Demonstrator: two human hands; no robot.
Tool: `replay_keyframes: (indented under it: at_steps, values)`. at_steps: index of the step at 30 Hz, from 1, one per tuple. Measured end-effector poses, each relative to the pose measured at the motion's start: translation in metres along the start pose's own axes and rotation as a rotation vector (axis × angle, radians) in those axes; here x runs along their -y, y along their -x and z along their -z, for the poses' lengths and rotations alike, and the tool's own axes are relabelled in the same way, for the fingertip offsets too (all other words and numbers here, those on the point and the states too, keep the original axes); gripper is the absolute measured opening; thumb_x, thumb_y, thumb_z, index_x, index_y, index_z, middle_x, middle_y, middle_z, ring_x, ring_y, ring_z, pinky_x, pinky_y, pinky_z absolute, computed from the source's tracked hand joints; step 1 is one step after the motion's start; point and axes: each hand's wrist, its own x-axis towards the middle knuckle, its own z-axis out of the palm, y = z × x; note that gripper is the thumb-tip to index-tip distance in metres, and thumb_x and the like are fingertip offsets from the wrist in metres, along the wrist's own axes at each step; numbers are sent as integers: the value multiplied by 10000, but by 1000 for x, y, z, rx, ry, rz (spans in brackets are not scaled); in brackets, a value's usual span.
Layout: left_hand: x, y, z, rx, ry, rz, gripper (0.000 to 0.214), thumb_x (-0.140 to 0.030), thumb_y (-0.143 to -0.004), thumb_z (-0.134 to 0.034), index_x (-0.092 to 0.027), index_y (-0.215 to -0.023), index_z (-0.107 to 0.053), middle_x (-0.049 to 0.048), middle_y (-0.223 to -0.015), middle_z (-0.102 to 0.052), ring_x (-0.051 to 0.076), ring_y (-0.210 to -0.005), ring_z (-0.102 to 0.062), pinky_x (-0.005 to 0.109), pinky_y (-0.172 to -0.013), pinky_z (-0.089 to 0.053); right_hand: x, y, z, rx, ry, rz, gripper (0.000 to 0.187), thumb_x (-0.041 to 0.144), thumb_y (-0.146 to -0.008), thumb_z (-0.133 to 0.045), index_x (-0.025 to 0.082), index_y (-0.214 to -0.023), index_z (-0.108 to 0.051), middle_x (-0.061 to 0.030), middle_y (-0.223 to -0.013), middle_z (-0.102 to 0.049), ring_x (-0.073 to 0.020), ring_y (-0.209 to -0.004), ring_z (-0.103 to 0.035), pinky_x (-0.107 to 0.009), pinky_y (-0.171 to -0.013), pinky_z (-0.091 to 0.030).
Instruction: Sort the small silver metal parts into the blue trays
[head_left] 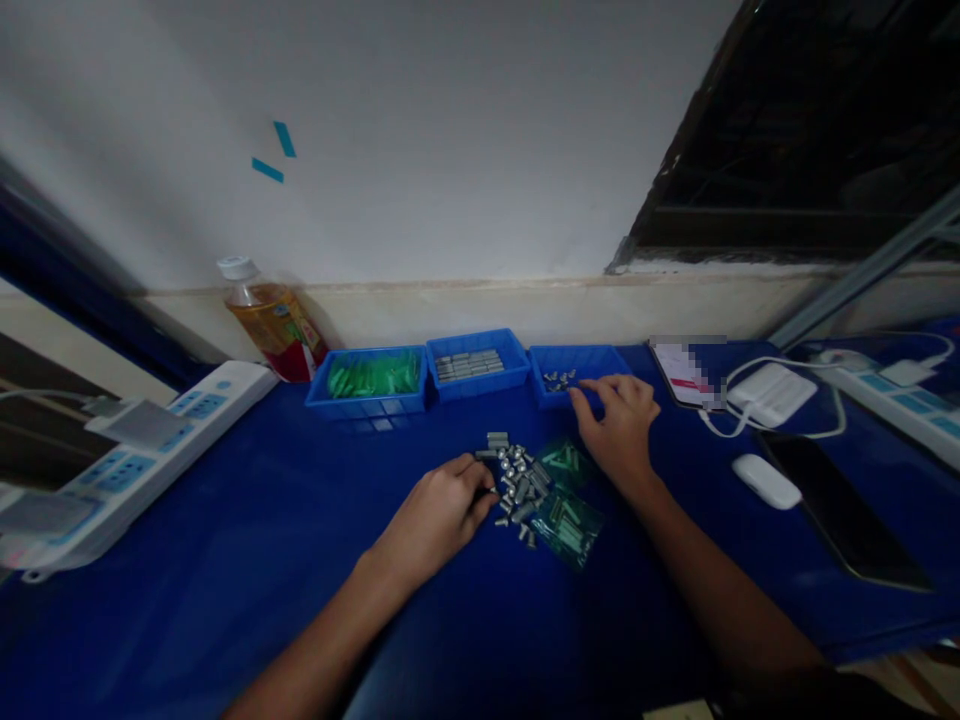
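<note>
My left hand rests at the left edge of a loose pile of metal screws and standoffs. Its thumb and fingers are pinched together, with a small shiny piece at the tips that I cannot make out. My right hand reaches over the front rim of the right blue bin, which has a few small screws in it. Thumb and forefinger are drawn close together there; whatever lies between them is hidden. Two greenish clear bags of metal parts, a nearer bag and a farther bag, lie beside the pile.
A middle blue bin holds rows of standoffs; a left blue bin holds green bags. Behind stands a drink bottle. Power strips flank the blue table. Phones, including a dark phone, a white earbud case and cables lie right.
</note>
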Motion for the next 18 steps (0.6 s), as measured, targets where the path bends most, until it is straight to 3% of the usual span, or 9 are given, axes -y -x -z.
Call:
replay_keyframes:
  at_steps: [4, 9, 11, 13, 15, 18]
  values:
    - [0, -2, 0, -56, 89, -1, 116, -186, -882, -483, -169, -844, -591, 33, -838, -612, 152, -756, -593, 255, -694, -443, 22, 6, 12, 26, -159, 129, 182, 326, -862, -549, 194, -945, -642, -87, -931, -610, -272, -1001, -470, -421, -817, -343]
    - [-2, -4, 10, -232, 205, 80, 163, -243, -893, -484, -160, -798, -587, 19, -748, -617, 134, -665, -575, 241, -637, -433, 60, 22, 30, 431, -486, 481, 219, 263, -858, -550, 185, -1061, -571, -65, -913, -626, -205, -858, -528, -356, -758, -385]
    - [-1, -3, 15, -197, 181, 48, 146, -240, -895, -482, -163, -847, -596, 23, -776, -624, 140, -696, -584, 246, -661, -445, 70, 27, 33, 525, -507, 539, 202, 244, -848, -557, 183, -1040, -567, -65, -920, -621, -208, -872, -526, -355, -763, -381]
    - [1, -1, 16, -84, 124, -40, 132, -212, -890, -489, -175, -931, -610, 35, -872, -634, 156, -796, -600, 265, -736, -462, 74, 30, 33, 544, -510, 536, 128, 205, -847, -540, 186, -971, -567, -60, -890, -616, -205, -860, -527, -352, -760, -376]
    - [2, 0, 14, 16, 49, -124, 188, -190, -878, -508, -196, -1036, -610, 47, -987, -626, 176, -897, -598, 293, -809, -468, 71, 30, 30, 513, -518, 490, 75, 168, -852, -508, 190, -909, -553, -53, -850, -611, -196, -824, -525, -342, -738, -376]
    - [3, 1, 8, 47, -43, -167, 247, -185, -876, -511, -221, -1104, -598, 49, -1045, -605, 190, -950, -590, 321, -836, -475, 65, 26, 27, 435, -538, 398, 84, 147, -866, -464, 197, -850, -529, -42, -797, -600, -186, -785, -518, -331, -716, -378]
